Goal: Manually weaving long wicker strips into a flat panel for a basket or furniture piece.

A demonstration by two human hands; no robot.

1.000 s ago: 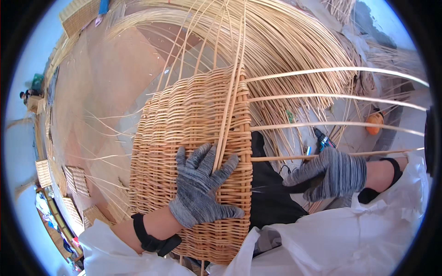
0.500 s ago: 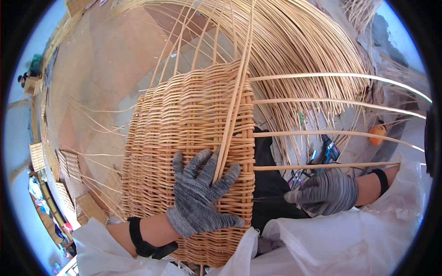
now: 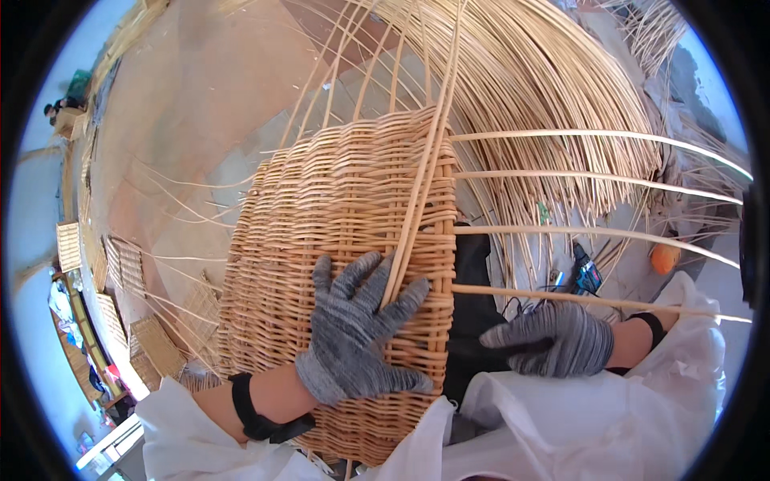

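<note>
A large half-woven wicker basket [image 3: 337, 216] lies on its side across my lap, its woven wall facing me. My left hand [image 3: 357, 333], in a grey knit glove, presses flat on the weave with fingers spread around a pale loose weaving rod [image 3: 421, 184] that runs up between them. My right hand [image 3: 553, 338], also gloved, sits to the right of the woven edge just below the lowest bare upright stake [image 3: 593, 301], fingers pointing left toward the basket. Several bare stakes stick out to the right.
A big bundle of loose willow rods [image 3: 537, 72] arches behind the basket. A blue tool [image 3: 587, 276] and an orange object [image 3: 664, 258] lie on the ground at right. Finished woven panels [image 3: 120, 264] lie at left. White cloth [image 3: 609, 417] covers my lap.
My right hand has dropped lower and slid left toward the basket edge. The view has shifted closer to the weave; my left hand stays pressed on it.
</note>
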